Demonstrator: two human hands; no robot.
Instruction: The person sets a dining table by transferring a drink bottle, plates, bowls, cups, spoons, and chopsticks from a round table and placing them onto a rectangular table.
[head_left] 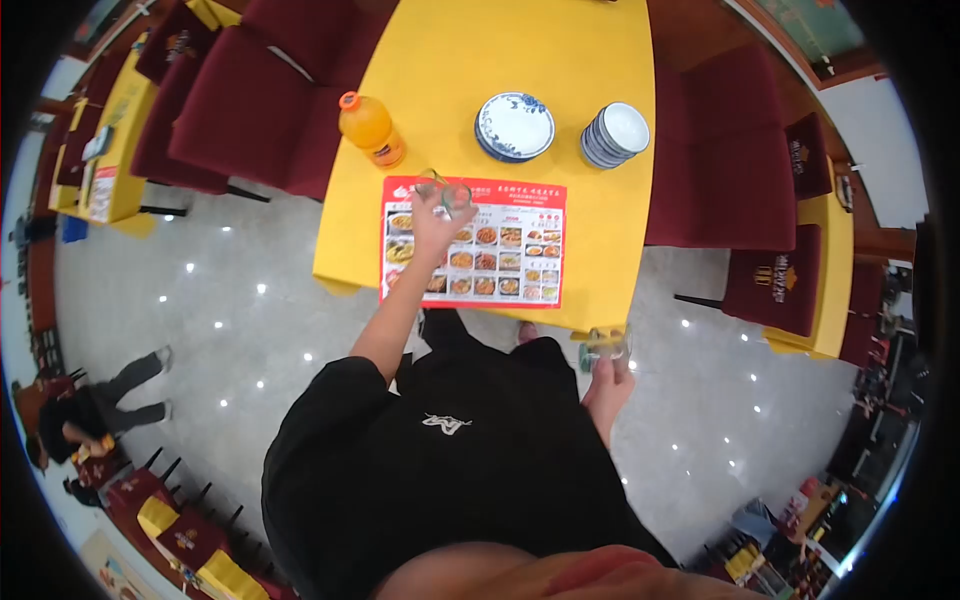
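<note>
Over the menu sheet (505,250) beneath it, the left hand (436,214) curls round a clear glass (459,192), the right hand (607,388) grips a 2nd glass (609,347), and I'd judge setting-out is the step, wanting a level, gentle release.

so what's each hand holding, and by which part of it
The left hand holds a clear glass by its near side; the right hand holds another glass, also by its near side. Exact finger placement is too small to tell.
</note>
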